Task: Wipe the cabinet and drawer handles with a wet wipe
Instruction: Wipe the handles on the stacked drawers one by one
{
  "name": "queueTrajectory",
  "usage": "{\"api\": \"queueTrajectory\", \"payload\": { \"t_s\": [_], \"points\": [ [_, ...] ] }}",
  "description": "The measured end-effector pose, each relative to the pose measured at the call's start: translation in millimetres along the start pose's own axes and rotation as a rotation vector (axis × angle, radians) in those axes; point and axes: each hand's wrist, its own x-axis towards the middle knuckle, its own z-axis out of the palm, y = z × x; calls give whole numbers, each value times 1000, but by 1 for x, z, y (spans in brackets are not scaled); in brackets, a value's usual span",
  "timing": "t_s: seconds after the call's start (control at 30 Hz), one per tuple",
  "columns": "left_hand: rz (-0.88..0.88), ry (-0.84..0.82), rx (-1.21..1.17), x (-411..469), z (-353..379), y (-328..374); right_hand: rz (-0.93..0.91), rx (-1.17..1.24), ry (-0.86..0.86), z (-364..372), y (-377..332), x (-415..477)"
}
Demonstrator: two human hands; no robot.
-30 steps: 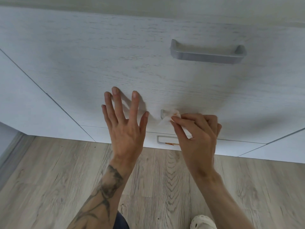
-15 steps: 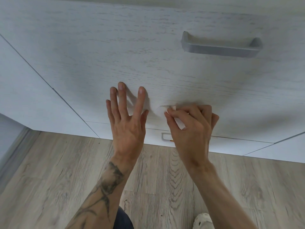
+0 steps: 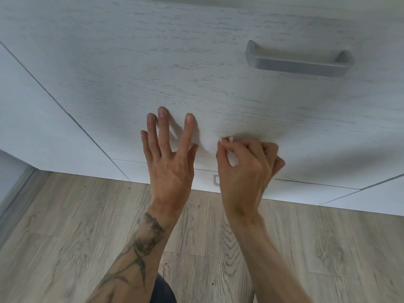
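My right hand (image 3: 247, 169) curls around a white wet wipe (image 3: 231, 157) pressed against a lower drawer handle, which the hand and wipe hide completely. Only small bits of the wipe show between thumb and fingers. My left hand (image 3: 168, 158) lies flat with straight, spread fingers on the pale wood-grain drawer front (image 3: 153, 62), just left of the right hand. A grey bar handle (image 3: 298, 62) sits on the drawer front above and to the right, untouched. The left end of a third handle (image 3: 216, 179) peeks out on the lowest drawer beneath my right hand.
Pale cabinet panels flank the drawers at left (image 3: 32, 119) and lower right (image 3: 380, 193). Wood-look laminate floor (image 3: 76, 237) stretches below. A grey skirting board (image 3: 19, 193) runs along the far left. A dark trouser leg (image 3: 162, 289) shows at the bottom.
My right hand with the wipe has closed over the lower handle's left end, covering it. The view has tilted, so the upper handle sits further right. The left hand keeps its place.
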Motion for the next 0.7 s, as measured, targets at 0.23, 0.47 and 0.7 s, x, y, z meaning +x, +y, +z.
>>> {"api": "queueTrajectory", "payload": {
  "t_s": [0.23, 0.47, 0.7],
  "points": [
    [-9, 7, -18, 1, 0, 3, -69, 30, -45, -9, 15, -1],
    [8, 3, -34, 1, -2, 2, -63, 33, -29, -17, 22, -8],
    [5, 7, -44, 0, -5, -1, -136, 10, -51, -16, 23, -3]
  ]
}}
